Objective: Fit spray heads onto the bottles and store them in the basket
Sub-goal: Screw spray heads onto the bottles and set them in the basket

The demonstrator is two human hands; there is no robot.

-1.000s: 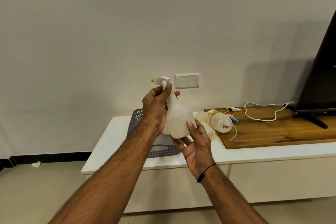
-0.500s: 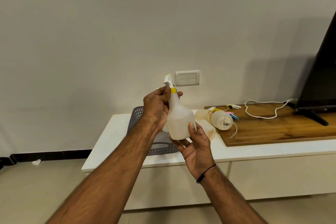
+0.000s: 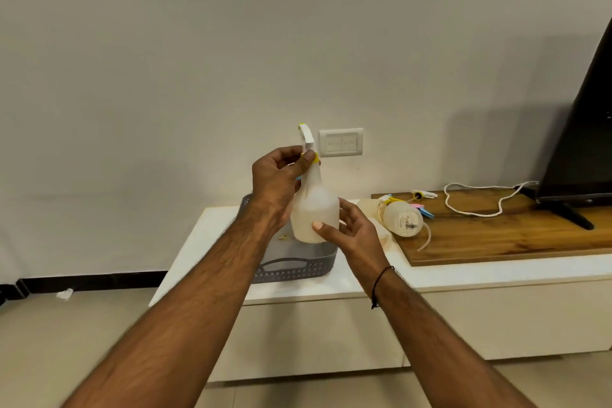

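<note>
I hold a translucent white bottle [image 3: 314,209] upright in front of me, above the grey perforated basket [image 3: 294,270]. My right hand [image 3: 351,228] grips the bottle's lower body. My left hand [image 3: 278,175] pinches the yellow collar of the white spray head [image 3: 306,139] that sits on the bottle's neck. A second bottle [image 3: 402,219] lies on its side on the cabinet to the right, with loose spray heads [image 3: 420,205] in yellow, pink and blue behind it. The basket's inside is mostly hidden by my arm and the bottle.
The basket stands on a low white cabinet [image 3: 430,275] against the wall. A wooden board [image 3: 496,232] carries a white cord [image 3: 480,202] and a dark TV [image 3: 583,142] on its stand at the right. A wall socket [image 3: 341,142] sits behind the bottle.
The spray head has turned on the neck: its nozzle pointed left a second ago and now points away, edge-on. My left fingers shifted round the collar; the bottle stays in my right hand.
</note>
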